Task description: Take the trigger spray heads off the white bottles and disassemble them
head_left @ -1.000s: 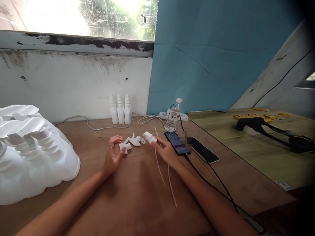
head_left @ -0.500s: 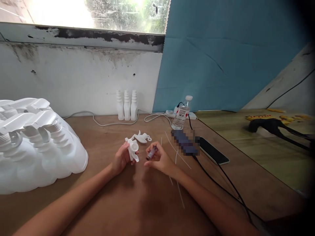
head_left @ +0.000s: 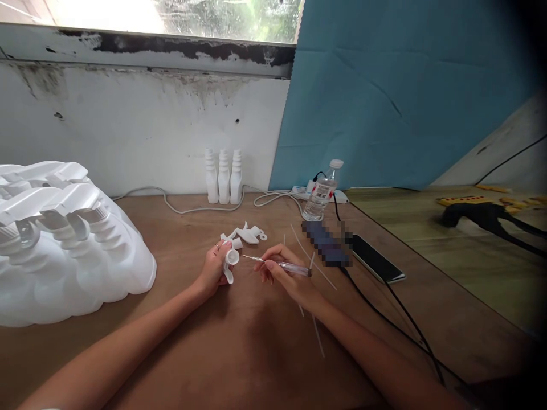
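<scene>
1. The left hand (head_left: 212,266) pinches a white spray top (head_left: 231,262) beyond its fingertips, away from the back edge of the tabletop (head_left: 265,359).
2. The right hand (head_left: 293,283) grips a screwdriver (head_left: 296,268), tip near the spray top.

on the brown counter (head_left: 256,353), three small white bottles (head_left: 224,185) stand upright side by side along the far edge, a pale cable (head_left: 183,212) winding beside them. larger white bottles (head_left: 106,267) crowd toward the left edge. near the far right corner stands a clear water bottle (head_left: 321,199); in front of it lies a blurred-over phone (head_left: 327,245), with a black-screened phone (head_left: 378,259) closer to the right edge. black cords (head_left: 423,344) trail from both toward the near edge. loose white plastic parts (head_left: 248,236) sit nearer the far edge, thin white tubes (head_left: 318,336) between them and the phones.
</scene>
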The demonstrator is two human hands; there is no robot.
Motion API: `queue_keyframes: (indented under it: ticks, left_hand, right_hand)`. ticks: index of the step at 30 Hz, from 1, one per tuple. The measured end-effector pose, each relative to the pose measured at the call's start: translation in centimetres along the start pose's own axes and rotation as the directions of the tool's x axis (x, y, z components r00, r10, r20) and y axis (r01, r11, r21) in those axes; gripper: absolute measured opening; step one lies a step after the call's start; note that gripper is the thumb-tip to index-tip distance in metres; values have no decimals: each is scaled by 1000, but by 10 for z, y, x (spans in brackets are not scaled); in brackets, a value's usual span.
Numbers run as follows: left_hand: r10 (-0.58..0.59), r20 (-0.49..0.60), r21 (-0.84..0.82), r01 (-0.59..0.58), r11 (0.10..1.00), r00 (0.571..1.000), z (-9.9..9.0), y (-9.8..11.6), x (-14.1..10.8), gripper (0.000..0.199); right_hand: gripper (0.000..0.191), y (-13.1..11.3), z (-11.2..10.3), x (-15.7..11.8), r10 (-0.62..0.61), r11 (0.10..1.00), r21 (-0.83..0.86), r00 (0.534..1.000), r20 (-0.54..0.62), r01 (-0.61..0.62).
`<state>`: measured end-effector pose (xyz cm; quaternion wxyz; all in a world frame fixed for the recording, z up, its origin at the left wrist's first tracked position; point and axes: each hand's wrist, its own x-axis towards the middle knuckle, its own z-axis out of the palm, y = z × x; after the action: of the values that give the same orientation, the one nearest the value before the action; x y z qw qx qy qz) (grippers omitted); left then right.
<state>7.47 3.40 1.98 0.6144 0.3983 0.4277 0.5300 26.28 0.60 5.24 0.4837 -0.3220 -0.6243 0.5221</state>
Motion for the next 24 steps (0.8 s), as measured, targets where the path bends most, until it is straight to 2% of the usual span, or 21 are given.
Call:
queue_keyframes:
  ticks: [5,8,11,15,17,19,22,24]
  left_hand:
    - [12,6,35,-12,999,1000,3,-2,-1,39]
    - [21,21,51,-22,998,1000,4,-3,-3,39]
    - [35,38,63,-37,997,999,6,-4,-5,37]
    - [56,38,67,-58,996,998,6,-6,-5,36]
    - [62,35,64,-64,996,997,6,-6,-4,35]
    - [65,36,53,-67,996,997,6,-6,-4,36]
    - [60,51,32,-62,998,997,5,-4,-3,39]
    - [48,68,24,-50,998,997,5,-2,-4,38]
  right_hand:
    - [17,13,3,0,-16,996,-90,999,-45,12]
    - [13,15,3,0,-132,953,-288,986,-100,98]
    - [10,14,4,-2,-275,860,-456,960,-42,227]
    - [10,13,7,-5,-298,807,-515,952,67,289]
    - [11,14,10,-6,-285,807,-516,955,83,286]
    - [10,16,13,-6,-253,847,-472,966,48,245]
    - [11,19,16,-4,-147,946,-298,988,-41,128]
    - [13,20,18,-3,-110,976,-195,992,-60,96]
